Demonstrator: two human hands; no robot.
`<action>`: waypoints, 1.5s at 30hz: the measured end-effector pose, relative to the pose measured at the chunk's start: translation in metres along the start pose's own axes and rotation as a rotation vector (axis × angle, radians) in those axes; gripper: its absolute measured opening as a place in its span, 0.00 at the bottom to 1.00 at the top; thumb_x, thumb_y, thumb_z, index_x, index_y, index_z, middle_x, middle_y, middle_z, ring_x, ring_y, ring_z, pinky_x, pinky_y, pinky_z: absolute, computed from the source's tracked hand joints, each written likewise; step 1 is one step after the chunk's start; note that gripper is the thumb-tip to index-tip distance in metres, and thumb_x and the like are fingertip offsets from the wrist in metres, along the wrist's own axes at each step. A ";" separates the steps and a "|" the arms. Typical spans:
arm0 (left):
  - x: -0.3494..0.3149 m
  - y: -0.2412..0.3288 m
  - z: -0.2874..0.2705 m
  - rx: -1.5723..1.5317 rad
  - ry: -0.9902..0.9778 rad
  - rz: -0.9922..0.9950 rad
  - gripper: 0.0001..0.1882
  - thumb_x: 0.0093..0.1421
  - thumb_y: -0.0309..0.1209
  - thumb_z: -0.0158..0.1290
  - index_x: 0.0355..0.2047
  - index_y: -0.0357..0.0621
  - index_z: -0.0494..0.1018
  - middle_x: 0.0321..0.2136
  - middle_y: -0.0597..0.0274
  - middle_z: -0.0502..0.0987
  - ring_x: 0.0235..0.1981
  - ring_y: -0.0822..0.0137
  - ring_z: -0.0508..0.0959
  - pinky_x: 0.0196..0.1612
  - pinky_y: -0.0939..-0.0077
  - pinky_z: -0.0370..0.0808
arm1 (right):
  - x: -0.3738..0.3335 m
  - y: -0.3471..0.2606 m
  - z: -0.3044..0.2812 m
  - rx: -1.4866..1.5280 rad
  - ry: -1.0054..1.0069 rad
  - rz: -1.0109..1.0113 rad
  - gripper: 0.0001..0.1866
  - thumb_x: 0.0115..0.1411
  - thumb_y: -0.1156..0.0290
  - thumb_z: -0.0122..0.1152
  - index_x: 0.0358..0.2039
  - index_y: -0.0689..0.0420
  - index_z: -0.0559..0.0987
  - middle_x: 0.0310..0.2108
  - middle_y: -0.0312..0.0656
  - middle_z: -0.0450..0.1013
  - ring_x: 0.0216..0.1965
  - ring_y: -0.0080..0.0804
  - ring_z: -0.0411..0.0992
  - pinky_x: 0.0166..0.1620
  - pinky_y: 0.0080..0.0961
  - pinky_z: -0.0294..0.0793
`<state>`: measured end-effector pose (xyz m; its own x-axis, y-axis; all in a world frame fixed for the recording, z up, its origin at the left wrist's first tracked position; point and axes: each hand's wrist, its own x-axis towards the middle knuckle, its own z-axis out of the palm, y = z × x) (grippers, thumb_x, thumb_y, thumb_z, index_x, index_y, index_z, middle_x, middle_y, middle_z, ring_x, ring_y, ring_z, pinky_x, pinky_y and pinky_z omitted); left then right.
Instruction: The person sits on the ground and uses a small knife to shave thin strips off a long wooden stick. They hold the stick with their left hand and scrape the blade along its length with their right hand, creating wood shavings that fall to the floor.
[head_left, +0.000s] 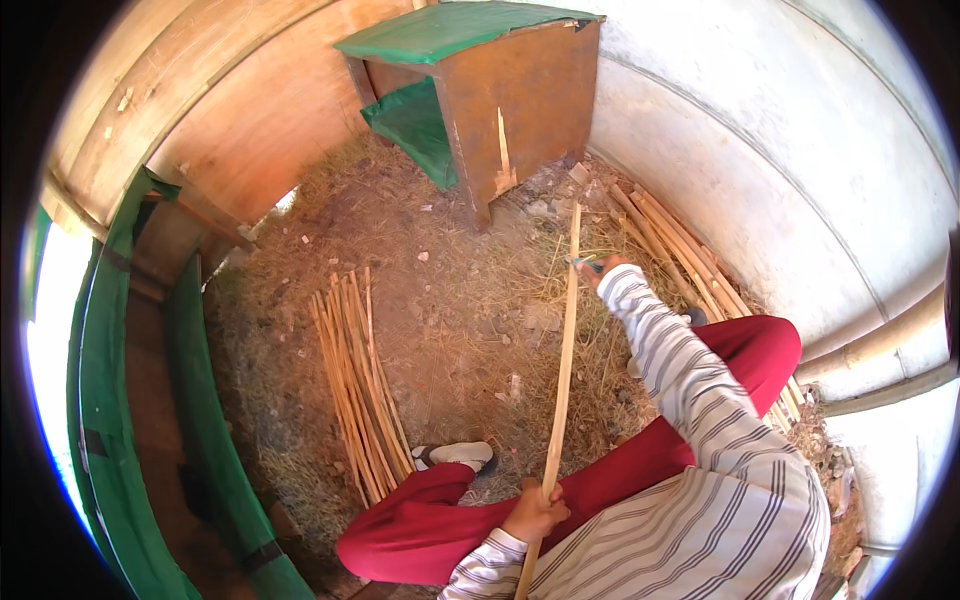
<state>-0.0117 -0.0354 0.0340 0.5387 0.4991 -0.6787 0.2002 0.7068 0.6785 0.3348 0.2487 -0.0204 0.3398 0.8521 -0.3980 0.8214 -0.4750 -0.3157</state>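
A long pale wooden strip, which looks like split bamboo, runs from my lap out toward the cabinet. My left hand is wrapped round its near part, above my crossed legs. At the far part of the strip is my right hand, arm stretched out, closed on a small tool with some blue-green on it. The tool touches or nearly touches the strip; its kind is too small to make out, though it may be a knife.
A bundle of thin strips lies on the straw-strewn dirt floor at left. More long strips lie by the white wall at right. Ahead stands a brown cabinet with a green top; a green-covered bench lines the left.
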 end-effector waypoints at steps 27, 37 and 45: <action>-0.019 -0.038 -0.012 -0.394 -0.312 -0.062 0.18 0.57 0.16 0.53 0.26 0.52 0.56 0.14 0.74 0.62 0.09 0.81 0.61 0.11 0.81 0.52 | 0.063 0.135 -0.103 -0.201 0.346 0.269 0.32 0.59 0.37 0.54 0.46 0.52 0.83 0.44 0.54 0.79 0.48 0.49 0.76 0.53 0.42 0.74; -0.011 0.021 -0.002 -0.291 -0.040 0.008 0.18 0.56 0.18 0.54 0.26 0.52 0.56 0.13 0.73 0.62 0.10 0.80 0.60 0.11 0.81 0.53 | -0.043 0.069 -0.084 0.140 0.267 -0.320 0.25 0.60 0.49 0.64 0.44 0.60 0.82 0.23 0.47 0.77 0.25 0.36 0.74 0.32 0.34 0.74; 0.001 0.019 -0.014 -0.341 -0.014 0.042 0.18 0.57 0.17 0.52 0.26 0.53 0.56 0.15 0.73 0.61 0.12 0.80 0.59 0.11 0.83 0.53 | -0.183 -0.028 -0.096 0.147 0.681 -0.807 0.21 0.60 0.60 0.65 0.52 0.52 0.78 0.31 0.45 0.79 0.28 0.37 0.79 0.30 0.29 0.79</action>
<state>-0.0182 -0.0145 0.0421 0.5527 0.5261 -0.6463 -0.1061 0.8136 0.5716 0.2930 0.1272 0.1441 -0.0582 0.8482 0.5265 0.8702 0.3016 -0.3896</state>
